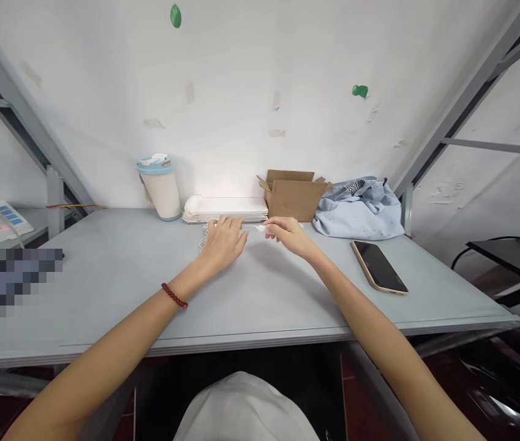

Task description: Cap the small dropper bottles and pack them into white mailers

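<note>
My left hand (226, 240) rests palm down near the back of the table, fingers stretched forward and thumb apart. Thin white strings (204, 236) in a loose tangle show beside and partly under it. My right hand (287, 235) pinches a small white piece (261, 228) between thumb and fingertips. A thin pale line seems to run from that piece toward my left fingers; what lies under the left palm is hidden. Just behind both hands sits a stack of flat white cards or sleeves (229, 208).
On the grey table (260, 306) stand a cream tumbler (162, 190) with a blue lid and an open cardboard box (294, 199). Crumpled light-blue cloth (361, 211) lies beside the box, and a phone (381, 267) is at the right. Metal posts flank the table.
</note>
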`<control>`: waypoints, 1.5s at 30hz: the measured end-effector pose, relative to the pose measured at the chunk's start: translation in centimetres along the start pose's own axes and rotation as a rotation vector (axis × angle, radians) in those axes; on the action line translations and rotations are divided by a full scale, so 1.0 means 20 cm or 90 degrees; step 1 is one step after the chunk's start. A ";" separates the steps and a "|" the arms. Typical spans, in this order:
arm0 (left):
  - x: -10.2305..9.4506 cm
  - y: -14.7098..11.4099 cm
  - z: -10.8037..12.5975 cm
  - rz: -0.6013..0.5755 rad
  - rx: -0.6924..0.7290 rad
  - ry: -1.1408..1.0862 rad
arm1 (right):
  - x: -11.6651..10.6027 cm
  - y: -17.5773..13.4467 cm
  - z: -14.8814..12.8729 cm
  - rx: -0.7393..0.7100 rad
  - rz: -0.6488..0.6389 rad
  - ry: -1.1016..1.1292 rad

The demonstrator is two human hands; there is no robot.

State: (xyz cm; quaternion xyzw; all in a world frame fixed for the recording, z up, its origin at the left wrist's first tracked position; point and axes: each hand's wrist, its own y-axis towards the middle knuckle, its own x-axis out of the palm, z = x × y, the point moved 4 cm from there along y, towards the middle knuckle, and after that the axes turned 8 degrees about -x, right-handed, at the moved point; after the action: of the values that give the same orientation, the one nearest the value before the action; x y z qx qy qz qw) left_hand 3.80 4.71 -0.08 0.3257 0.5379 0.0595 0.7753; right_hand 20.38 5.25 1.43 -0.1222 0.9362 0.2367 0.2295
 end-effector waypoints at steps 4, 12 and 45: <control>0.00 0.00 0.00 -0.018 0.011 -0.017 | 0.00 0.00 0.01 -0.016 0.000 0.018; -0.02 0.00 0.02 -0.062 0.016 -0.074 | 0.00 0.00 0.02 -0.004 0.008 0.059; -0.04 0.00 -0.09 -0.204 -0.298 -0.631 | 0.04 -0.01 -0.02 0.017 -0.044 0.176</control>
State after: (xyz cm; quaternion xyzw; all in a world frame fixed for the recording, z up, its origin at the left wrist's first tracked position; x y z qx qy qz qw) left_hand 1.96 5.10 0.18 0.0488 0.1253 -0.1014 0.9857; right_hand 19.70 4.73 1.28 -0.1823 0.9573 0.1969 0.1079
